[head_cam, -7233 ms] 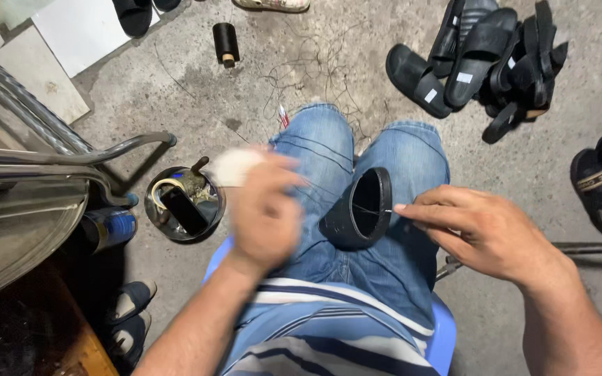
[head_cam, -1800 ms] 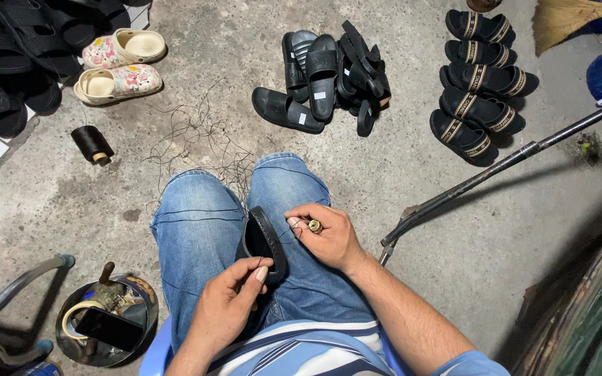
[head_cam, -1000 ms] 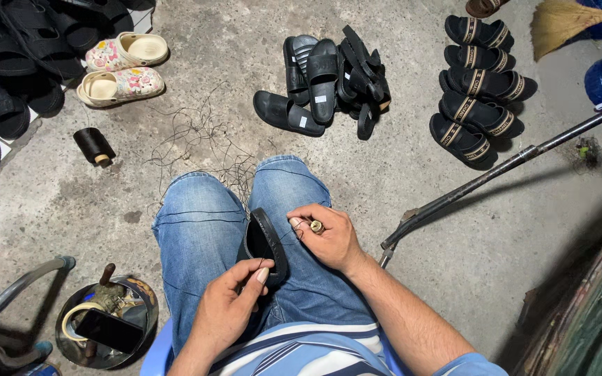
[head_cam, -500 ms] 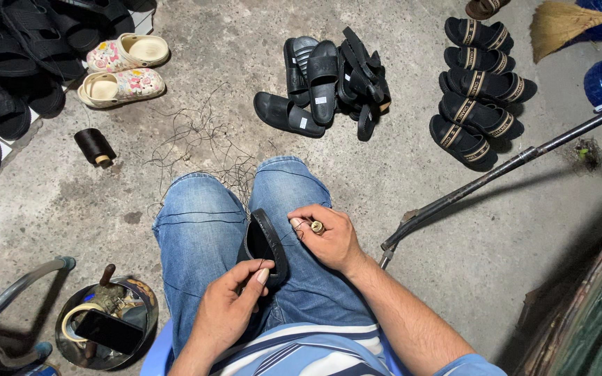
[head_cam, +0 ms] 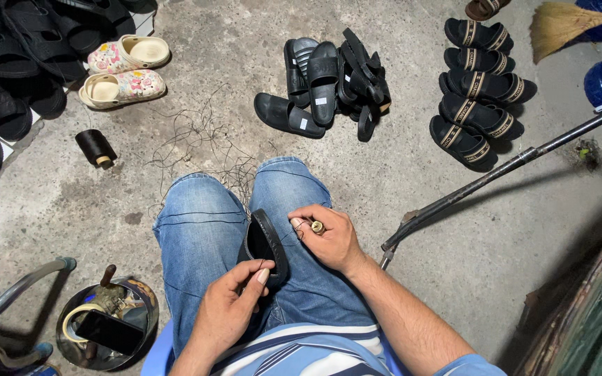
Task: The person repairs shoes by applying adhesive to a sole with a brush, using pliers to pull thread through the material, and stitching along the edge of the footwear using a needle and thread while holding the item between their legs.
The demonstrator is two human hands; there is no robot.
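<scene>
- Far left: pile of black sandals (head_cam: 8, 76) on the floor, two patterned clogs (head_cam: 125, 69) beside it.
- Black thread spool (head_cam: 95, 147) lies on the concrete floor (head_cam: 196, 42), loose thread tangle (head_cam: 203, 150) just right of it.
- Bottom left: round metal tin (head_cam: 106, 333) with a dark phone and tools inside.
- Left hand (head_cam: 231, 313) pinches the near edge of the black sandal (head_cam: 267, 245), thumb and forefinger closed on it, thin thread at the fingertips.
- Black sandal stands on edge on the lap, between the jeans-clad knees (head_cam: 196, 230).
- Right hand (head_cam: 329, 237) touches the sandal's right side, fingers clenched around a small brass-tipped tool (head_cam: 317, 226), thread running from it to the sandal.
- Centre top: heap of black slides (head_cam: 329, 80).
- Right: row of black sandals with striped straps (head_cam: 479, 90), dark metal rod (head_cam: 510, 167) slanting across the floor, broom (head_cam: 559, 21) at top right.
</scene>
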